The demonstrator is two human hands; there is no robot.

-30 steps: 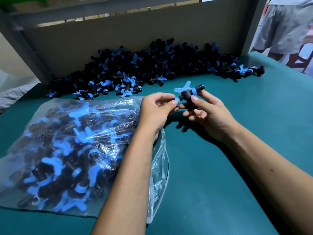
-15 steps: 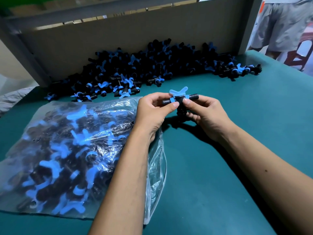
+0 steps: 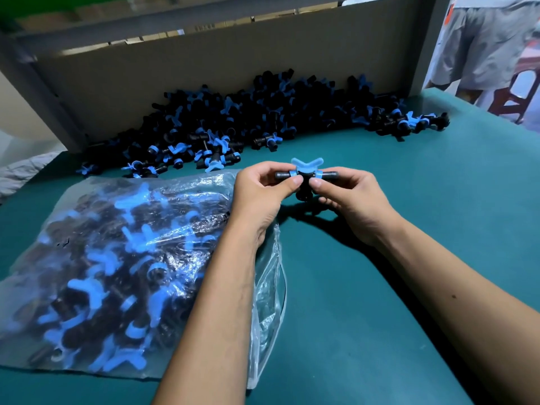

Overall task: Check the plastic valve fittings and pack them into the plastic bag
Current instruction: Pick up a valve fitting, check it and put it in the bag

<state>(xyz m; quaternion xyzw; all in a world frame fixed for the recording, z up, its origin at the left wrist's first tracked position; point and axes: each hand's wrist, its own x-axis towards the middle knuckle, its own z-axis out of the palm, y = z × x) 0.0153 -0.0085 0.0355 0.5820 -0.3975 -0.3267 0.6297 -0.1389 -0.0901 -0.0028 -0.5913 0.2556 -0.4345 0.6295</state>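
We grip one black-and-blue plastic valve fitting (image 3: 306,173) between left hand (image 3: 263,191) and right hand (image 3: 347,197); clear plastic bag (image 3: 122,258) looks well filled, big loose pile (image 3: 248,112) left.

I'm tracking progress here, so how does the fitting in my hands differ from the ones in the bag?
The held fitting is single, lifted above the green table, pinched between the left hand and right hand, level, blue handle up. The bagged fittings are many, jumbled at all angles inside the plastic bag lying on the table. Both are black with blue handles.
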